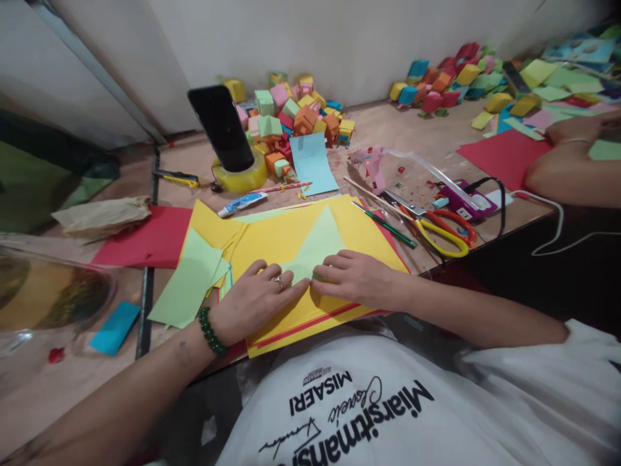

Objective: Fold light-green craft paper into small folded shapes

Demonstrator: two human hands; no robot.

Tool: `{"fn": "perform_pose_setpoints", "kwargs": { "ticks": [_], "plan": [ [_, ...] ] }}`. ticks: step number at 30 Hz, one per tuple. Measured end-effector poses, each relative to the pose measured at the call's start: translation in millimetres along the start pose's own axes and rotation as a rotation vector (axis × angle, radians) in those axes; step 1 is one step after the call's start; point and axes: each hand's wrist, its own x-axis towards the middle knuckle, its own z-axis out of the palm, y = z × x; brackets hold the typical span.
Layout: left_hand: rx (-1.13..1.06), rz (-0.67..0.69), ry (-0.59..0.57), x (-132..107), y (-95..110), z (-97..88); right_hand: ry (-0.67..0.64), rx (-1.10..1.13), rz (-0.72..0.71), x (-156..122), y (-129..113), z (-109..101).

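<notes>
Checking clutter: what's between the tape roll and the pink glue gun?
Head view: a light blue sheet, with small paper cubes nearer the tape roll.

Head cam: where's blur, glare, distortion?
Head view: left hand, right hand and green paper reasonably clear; plastic container at left edge smeared, small glare spot low on it; co-worker's hand at right edge soft; wide-angle stretch toward the edges.

Upper left of centre, a black phone [220,126] stands tilted in a yellow tape roll [242,178] on the counter [373,126]. A yellow box cutter [183,180] lies farther left. Right of centre are a pink glue gun [373,169], yellow-handled scissors [427,228] and a purple device [460,202].
</notes>
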Motion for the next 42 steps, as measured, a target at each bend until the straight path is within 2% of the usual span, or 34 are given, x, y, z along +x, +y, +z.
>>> {"fn": "perform_pose_setpoints", "kwargs": {
  "ticks": [5,10,14,17,22,25,28,31,34,37,42],
  "plan": [
    [0.006,0.022,0.013,-4,0,-8.6,-0.018,0.107,0.035,-12,2,5],
    [-0.101,-0.025,0.055,-24,4,-9.3,0.017,0.188,0.111,-40,8,3],
    [-0.16,-0.093,0.098,-40,7,2.0,0.074,0.186,0.153,-54,10,-1],
    [-0.191,-0.135,0.102,-44,8,7.0,0.104,0.195,0.177,-57,7,0],
    [-0.217,-0.176,0.1,-45,14,4.9,0.15,0.134,0.26,-66,4,9],
    [-0.204,-0.203,0.106,-46,17,0.4,0.163,0.079,0.366,-72,2,3],
    [-0.177,-0.203,0.084,-42,17,-6.4,0.214,0.078,0.451,-66,-3,-15],
    [-0.139,-0.216,0.039,-27,16,-11.1,0.285,0.141,0.385,-48,-11,-24],
    [-0.133,-0.206,0.027,-5,18,-10.7,0.255,0.203,0.36,-32,-14,-15],
    [-0.13,-0.205,-0.012,13,20,-9.6,0.207,0.306,0.402,-27,-9,-3],
    [-0.137,-0.221,-0.049,18,17,-10.7,0.126,0.403,0.448,-31,5,-7]
  ]
}}
